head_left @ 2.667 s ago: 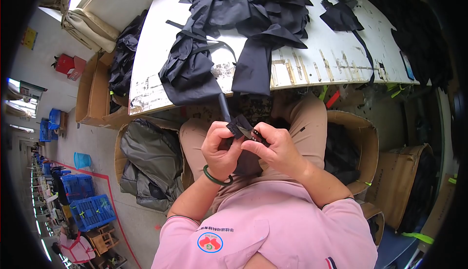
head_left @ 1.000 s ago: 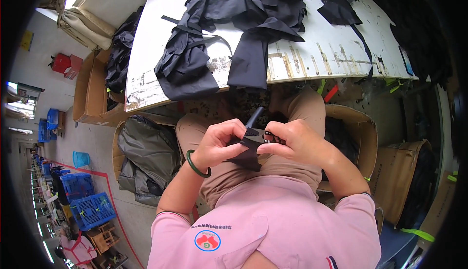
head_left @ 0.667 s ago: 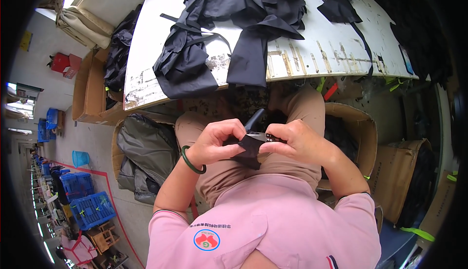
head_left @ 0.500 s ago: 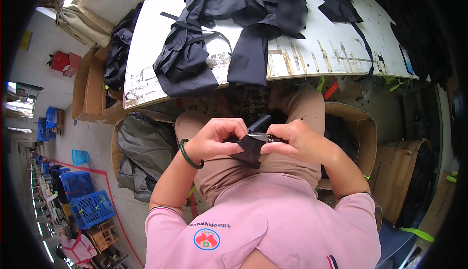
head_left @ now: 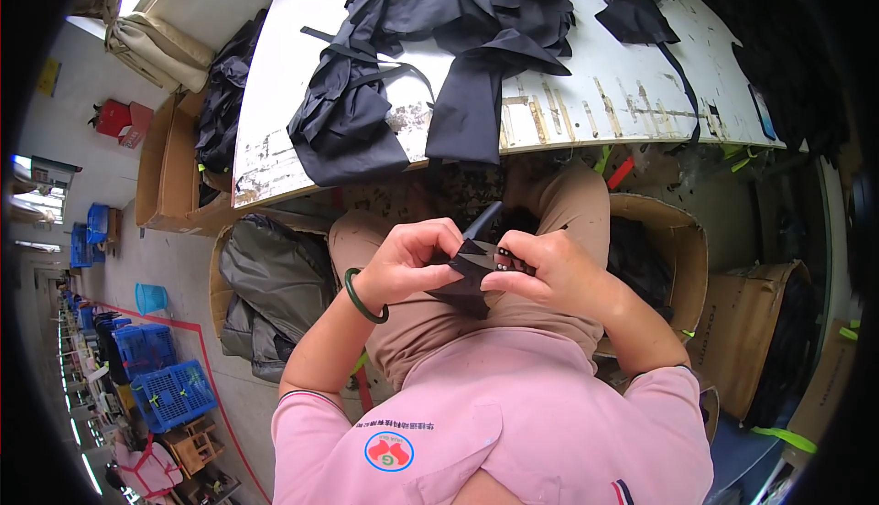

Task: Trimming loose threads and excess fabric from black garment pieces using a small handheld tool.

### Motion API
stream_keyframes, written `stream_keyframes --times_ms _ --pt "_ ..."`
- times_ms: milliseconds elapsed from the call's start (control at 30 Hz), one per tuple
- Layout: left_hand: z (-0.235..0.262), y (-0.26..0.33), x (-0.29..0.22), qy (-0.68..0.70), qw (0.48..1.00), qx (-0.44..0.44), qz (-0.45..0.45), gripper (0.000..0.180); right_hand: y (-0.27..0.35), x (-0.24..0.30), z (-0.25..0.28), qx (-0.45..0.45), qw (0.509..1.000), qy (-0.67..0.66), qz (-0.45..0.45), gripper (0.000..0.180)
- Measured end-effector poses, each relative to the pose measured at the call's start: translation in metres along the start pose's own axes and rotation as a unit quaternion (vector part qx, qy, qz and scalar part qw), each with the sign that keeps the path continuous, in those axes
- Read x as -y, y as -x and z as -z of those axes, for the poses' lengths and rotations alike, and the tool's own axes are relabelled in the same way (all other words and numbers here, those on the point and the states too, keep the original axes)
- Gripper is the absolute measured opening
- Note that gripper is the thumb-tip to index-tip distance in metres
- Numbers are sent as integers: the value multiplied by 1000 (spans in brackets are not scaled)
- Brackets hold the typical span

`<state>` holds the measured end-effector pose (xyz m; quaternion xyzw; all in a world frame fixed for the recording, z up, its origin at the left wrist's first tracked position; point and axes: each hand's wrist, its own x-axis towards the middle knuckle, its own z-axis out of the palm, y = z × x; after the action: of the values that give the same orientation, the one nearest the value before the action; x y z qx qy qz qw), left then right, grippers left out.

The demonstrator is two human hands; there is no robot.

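Over my lap, my left hand (head_left: 410, 256) pinches a small dark fabric piece (head_left: 465, 294) between thumb and fingers. One pointed end of the fabric sticks up past the fingertips toward the table. My right hand (head_left: 560, 271) is closed around a pair of thread snips (head_left: 502, 260) with a dark handle. Their metal blades reach left to the fabric beside my left fingertips and look parted; whether they are cutting I cannot tell. A dark green bangle (head_left: 362, 296) circles my left wrist.
Ahead stands a worn white table (head_left: 558, 116) with a heap of black fabric pieces (head_left: 439, 10) and a smaller black piece (head_left: 636, 18). Cardboard boxes (head_left: 169, 171) stand to the left and right (head_left: 746, 322). Grey-green fabric (head_left: 275, 271) fills one beside my leg.
The snips have tilted and their blades now look spread at the fabric. My right hand has shifted slightly left, and the fabric's pointed end has turned more upright.
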<state>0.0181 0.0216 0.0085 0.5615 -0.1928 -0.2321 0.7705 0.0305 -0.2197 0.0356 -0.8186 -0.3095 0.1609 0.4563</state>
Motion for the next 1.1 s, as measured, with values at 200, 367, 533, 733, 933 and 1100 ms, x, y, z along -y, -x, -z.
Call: stream_keyframes --times_ms 200,367,533,733,933,1100 --pt "-3 3 2 -23 1000 8 6 10 1 -3 0 -2 999 34 8 40" --pt "4 0 -2 31 997 56 52 10 4 -5 6 23 1000 7 7 40" --pt "13 -6 -9 125 973 128 142 15 4 -4 15 101 994 -38 18 40" --pt "16 -12 -9 135 951 194 201 17 2 0 20 161 986 -14 35 42" --pt "16 -12 -6 143 943 210 213 16 5 -7 16 137 989 -11 62 42" --pt "18 -10 -5 139 945 207 213 16 5 -4 17 167 985 12 42 41"
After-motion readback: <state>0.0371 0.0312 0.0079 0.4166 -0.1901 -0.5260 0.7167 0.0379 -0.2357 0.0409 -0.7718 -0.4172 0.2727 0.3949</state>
